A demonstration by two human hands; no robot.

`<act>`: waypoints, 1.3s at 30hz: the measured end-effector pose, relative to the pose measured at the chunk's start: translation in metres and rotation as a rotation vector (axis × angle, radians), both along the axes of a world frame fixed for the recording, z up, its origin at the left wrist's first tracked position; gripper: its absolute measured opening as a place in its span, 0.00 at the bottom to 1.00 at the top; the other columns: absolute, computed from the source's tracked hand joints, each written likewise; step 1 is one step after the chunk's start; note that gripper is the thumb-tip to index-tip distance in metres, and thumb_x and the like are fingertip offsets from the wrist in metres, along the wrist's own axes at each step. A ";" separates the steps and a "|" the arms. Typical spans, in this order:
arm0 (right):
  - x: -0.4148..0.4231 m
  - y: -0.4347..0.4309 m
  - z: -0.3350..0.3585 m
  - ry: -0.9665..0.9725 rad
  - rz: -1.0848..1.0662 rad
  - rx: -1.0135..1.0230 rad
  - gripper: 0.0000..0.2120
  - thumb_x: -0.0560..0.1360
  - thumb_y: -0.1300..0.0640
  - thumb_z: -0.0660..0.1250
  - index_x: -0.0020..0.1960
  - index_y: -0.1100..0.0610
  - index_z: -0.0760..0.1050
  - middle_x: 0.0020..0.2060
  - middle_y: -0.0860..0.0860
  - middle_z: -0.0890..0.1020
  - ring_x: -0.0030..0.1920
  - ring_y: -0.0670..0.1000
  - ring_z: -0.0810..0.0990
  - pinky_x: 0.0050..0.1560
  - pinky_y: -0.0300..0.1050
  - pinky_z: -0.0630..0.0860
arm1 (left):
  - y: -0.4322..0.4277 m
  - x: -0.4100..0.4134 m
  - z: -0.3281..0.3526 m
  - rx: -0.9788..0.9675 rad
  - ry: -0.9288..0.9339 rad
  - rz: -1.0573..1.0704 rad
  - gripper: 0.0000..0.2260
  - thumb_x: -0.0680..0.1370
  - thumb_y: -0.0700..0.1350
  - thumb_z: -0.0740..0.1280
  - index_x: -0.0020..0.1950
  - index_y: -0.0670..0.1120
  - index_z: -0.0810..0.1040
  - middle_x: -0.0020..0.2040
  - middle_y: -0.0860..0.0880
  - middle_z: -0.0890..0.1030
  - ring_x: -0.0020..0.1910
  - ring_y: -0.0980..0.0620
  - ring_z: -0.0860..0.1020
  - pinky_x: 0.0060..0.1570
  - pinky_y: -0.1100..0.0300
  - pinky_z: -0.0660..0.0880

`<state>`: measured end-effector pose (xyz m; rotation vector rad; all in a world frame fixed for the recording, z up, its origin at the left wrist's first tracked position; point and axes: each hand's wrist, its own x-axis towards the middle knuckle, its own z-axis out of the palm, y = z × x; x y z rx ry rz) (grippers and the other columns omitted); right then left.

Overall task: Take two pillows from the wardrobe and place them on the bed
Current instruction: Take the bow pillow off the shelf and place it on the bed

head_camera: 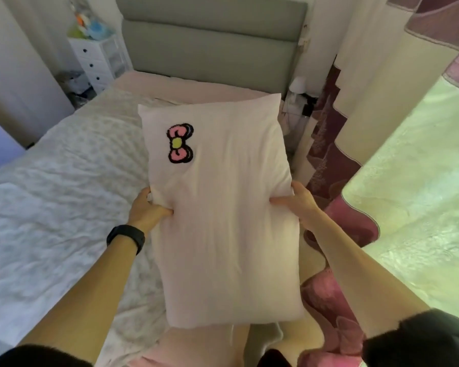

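Over bed (51, 186), pale pillow (223, 207), pink bow (180, 143).

open bed (64, 197) surface left, headboard (210, 49) blocking beyond, curtain (355, 88) crowding right, drawers (96, 62) far left

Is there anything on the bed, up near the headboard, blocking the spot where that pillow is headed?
Nothing visible does. Both hands, left and right, grip the pillow by its sides above the bed. The pink stretch below the headboard looks bare, though the pillow itself hides part of it.
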<state>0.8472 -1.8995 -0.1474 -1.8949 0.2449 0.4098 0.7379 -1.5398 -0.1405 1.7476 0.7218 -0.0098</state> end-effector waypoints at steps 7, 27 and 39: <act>0.102 -0.004 -0.018 0.087 0.040 0.089 0.42 0.63 0.54 0.83 0.73 0.50 0.68 0.59 0.48 0.77 0.52 0.53 0.77 0.57 0.57 0.79 | -0.021 0.074 -0.004 0.036 0.014 0.131 0.40 0.68 0.37 0.77 0.76 0.51 0.65 0.69 0.47 0.75 0.60 0.46 0.76 0.57 0.51 0.77; 0.393 -0.125 -0.034 0.038 -0.012 0.122 0.43 0.60 0.56 0.84 0.72 0.50 0.70 0.60 0.48 0.78 0.55 0.53 0.79 0.57 0.53 0.78 | -0.142 0.372 -0.002 0.037 0.067 0.155 0.35 0.70 0.35 0.74 0.74 0.48 0.67 0.61 0.44 0.80 0.58 0.41 0.79 0.61 0.43 0.76; 0.594 -0.114 -0.049 0.114 -0.031 0.140 0.44 0.62 0.58 0.83 0.74 0.54 0.68 0.65 0.53 0.78 0.60 0.56 0.79 0.64 0.56 0.76 | -0.129 0.596 -0.020 0.048 0.097 0.092 0.34 0.69 0.36 0.72 0.74 0.48 0.67 0.63 0.43 0.79 0.58 0.40 0.79 0.58 0.43 0.78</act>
